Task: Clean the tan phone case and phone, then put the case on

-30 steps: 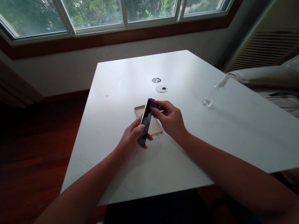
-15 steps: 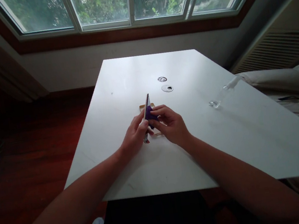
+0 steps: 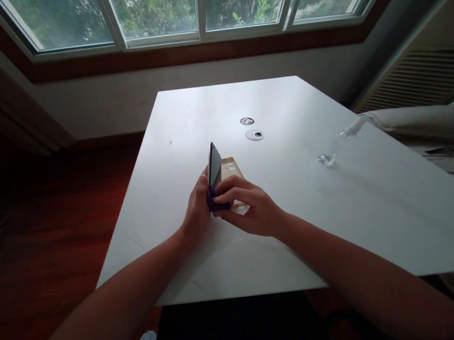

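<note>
Tilted up on edge above the table, a smartphone [image 3: 215, 165] is gripped by my left hand [image 3: 197, 205], its glossy face turned to the right. My right hand [image 3: 253, 203] pinches a purple cloth [image 3: 217, 198] and presses it against the phone's lower part. Behind my right fingers a pale phone case [image 3: 232, 168] with camera cutouts lies on the table; its lower half is partly covered by that hand.
The white table [image 3: 184, 114] has a round cable-hole cover [image 3: 255, 135] and an open cable hole [image 3: 247, 121] towards the back. A clear glass object [image 3: 326, 159] is on the right. A window [image 3: 156, 10] lies beyond.
The phone has turned so its glossy face shows more, and shifted slightly left. My right hand has slid the purple cloth down and left along it. More of the case now shows.
</note>
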Demonstrator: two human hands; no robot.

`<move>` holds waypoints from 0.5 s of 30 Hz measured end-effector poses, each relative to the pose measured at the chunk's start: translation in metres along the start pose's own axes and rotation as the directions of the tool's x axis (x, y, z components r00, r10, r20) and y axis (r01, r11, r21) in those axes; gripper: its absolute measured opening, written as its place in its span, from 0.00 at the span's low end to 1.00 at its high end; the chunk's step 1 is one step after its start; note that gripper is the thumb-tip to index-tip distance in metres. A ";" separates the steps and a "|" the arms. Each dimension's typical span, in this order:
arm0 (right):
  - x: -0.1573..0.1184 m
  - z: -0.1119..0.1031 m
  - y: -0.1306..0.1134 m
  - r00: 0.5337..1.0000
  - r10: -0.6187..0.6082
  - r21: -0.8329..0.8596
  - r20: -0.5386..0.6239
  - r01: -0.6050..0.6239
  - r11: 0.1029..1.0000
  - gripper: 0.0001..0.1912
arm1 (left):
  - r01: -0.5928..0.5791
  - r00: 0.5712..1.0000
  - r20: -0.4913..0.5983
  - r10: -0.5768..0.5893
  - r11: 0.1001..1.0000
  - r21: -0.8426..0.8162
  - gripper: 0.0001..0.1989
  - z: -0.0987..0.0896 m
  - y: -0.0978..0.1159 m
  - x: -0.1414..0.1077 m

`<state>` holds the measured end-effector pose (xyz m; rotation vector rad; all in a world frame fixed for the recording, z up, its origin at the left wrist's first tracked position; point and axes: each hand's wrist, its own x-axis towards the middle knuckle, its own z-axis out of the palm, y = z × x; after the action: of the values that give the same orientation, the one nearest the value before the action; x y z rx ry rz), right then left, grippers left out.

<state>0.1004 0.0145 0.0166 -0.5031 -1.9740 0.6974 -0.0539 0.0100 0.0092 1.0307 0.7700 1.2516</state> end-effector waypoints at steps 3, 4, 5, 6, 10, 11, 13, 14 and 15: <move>0.000 -0.001 -0.001 1.000 -0.001 -0.011 0.002 0.001 1.000 0.14 | -0.092 0.994 -0.070 0.089 0.995 -0.041 0.28 0.006 0.001 -0.001; 0.000 -0.001 0.000 1.000 0.004 -0.014 0.002 -0.004 1.000 0.14 | -0.095 0.993 -0.079 0.093 0.995 -0.029 0.29 0.007 0.002 -0.001; 0.000 -0.001 0.000 1.000 0.013 -0.019 0.001 -0.013 1.000 0.15 | -0.100 0.991 -0.090 0.099 0.995 -0.006 0.29 0.008 0.002 -0.001; -0.001 -0.002 0.001 1.000 0.025 -0.025 -0.003 -0.025 0.999 0.15 | -0.112 0.988 -0.104 0.114 0.993 0.023 0.29 0.008 0.003 -0.001; -0.001 -0.004 0.007 0.996 0.080 -0.055 -0.031 -0.082 0.995 0.14 | -0.188 0.970 -0.137 0.202 0.976 0.108 0.27 0.005 0.002 0.001; 0.000 -0.004 0.008 0.995 0.095 -0.060 -0.044 -0.097 0.993 0.14 | -0.200 0.968 -0.132 0.215 0.973 0.119 0.26 0.004 0.002 0.001; 0.000 -0.004 0.010 0.990 0.125 -0.061 -0.072 -0.130 0.990 0.14 | -0.205 0.969 -0.109 0.222 0.968 0.145 0.26 0.003 0.003 0.000; 0.000 -0.004 0.010 0.986 0.140 -0.058 -0.085 -0.145 0.988 0.14 | -0.203 0.970 -0.099 0.221 0.965 0.164 0.26 0.002 0.003 -0.001; 0.000 -0.004 0.011 0.984 0.153 -0.051 -0.096 -0.158 0.986 0.14 | -0.197 0.972 -0.087 0.216 0.963 0.184 0.27 0.002 0.004 -0.002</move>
<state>0.1049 0.0236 0.0113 -0.7188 -1.8875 0.7019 -0.0541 0.0073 0.0132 1.2188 0.8835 1.4469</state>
